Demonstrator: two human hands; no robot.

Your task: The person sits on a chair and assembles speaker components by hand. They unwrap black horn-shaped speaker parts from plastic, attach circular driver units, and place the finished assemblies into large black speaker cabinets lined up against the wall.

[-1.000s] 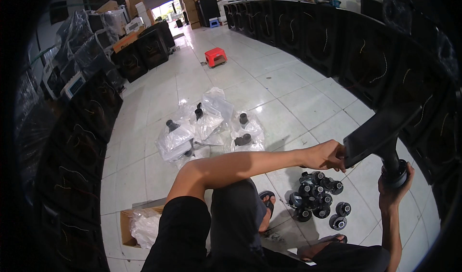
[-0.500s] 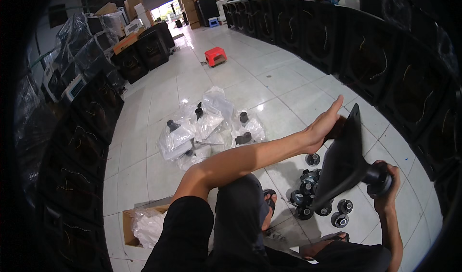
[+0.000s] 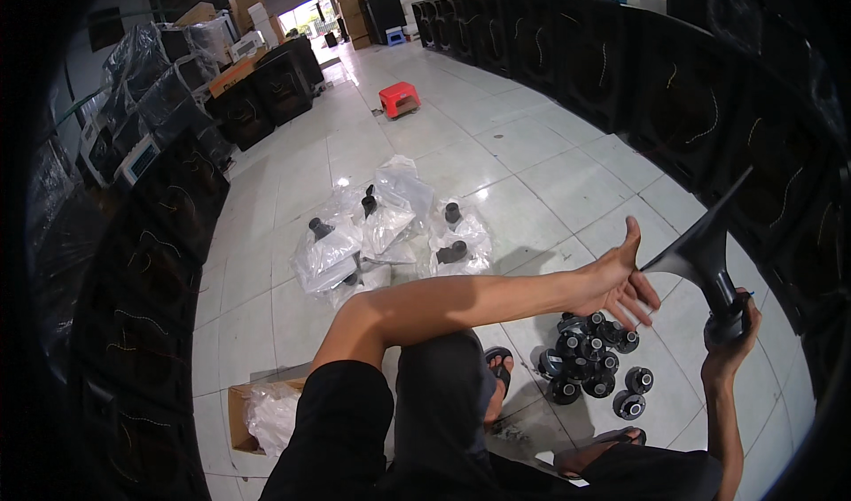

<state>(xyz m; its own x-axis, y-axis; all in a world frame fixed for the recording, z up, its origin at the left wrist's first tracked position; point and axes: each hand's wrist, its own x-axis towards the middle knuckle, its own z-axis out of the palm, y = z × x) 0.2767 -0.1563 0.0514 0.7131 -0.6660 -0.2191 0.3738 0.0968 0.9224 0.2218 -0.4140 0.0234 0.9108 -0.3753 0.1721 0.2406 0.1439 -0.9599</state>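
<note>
The left hand (image 3: pixel 620 284) has let go and is open now, so only the right hand (image 3: pixel 729 346) grips the black chair leg (image 3: pixel 700 253) above the pile of wheels (image 3: pixel 594 359).

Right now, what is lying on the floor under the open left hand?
Under the left hand, a pile of black round caster wheels rests on the white tiled floor. The hand and forearm cover the wheels at the pile's far edge, so their full number cannot be seen.

A warehouse-like workshop: rows of black speaker cabinets (image 3: pixel 567 49), stacked cardboard boxes (image 3: pixel 253 0), bare tiled floor (image 3: pixel 532 173).
</note>
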